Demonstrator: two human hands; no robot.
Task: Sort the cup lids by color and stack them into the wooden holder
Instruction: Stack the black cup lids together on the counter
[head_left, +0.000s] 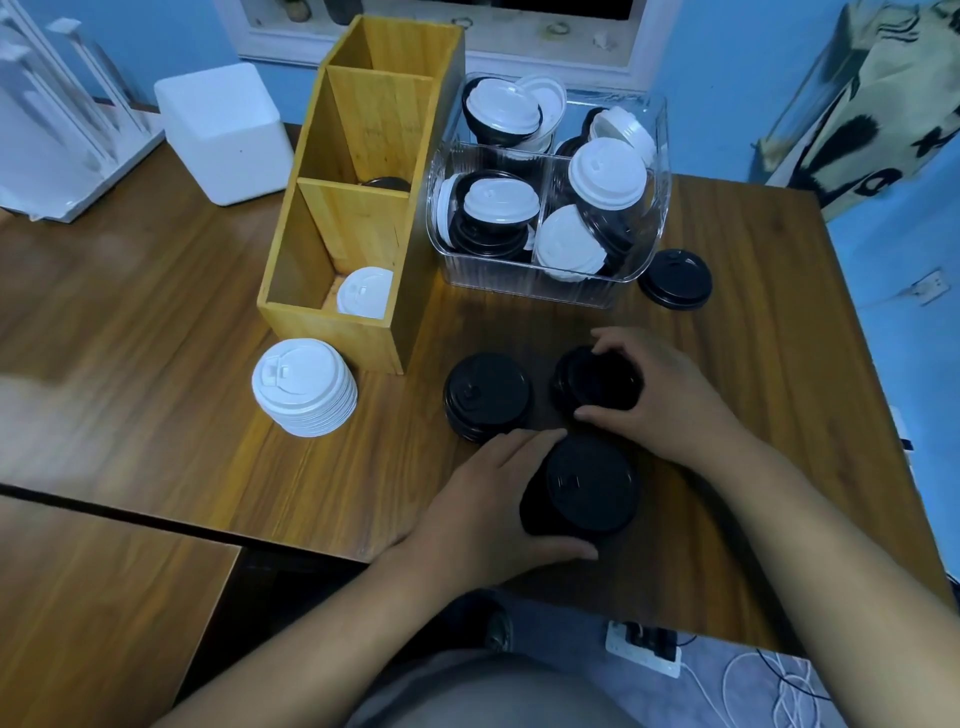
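Nearest, one black lid stack (579, 488) was gripped by the left hand (483, 514) and a second stack (597, 384) by the right hand (662, 402), near the wooden holder (311, 312); rims were best aligned before merging

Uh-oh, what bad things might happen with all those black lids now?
1. The left hand grips the front black stack close to the near edge of the table; it might slip off onto the floor.
2. The right hand grips the back black stack right beside the free black stack; a bump might topple that one.
3. The single black lid beside the clear bin might get forgotten.
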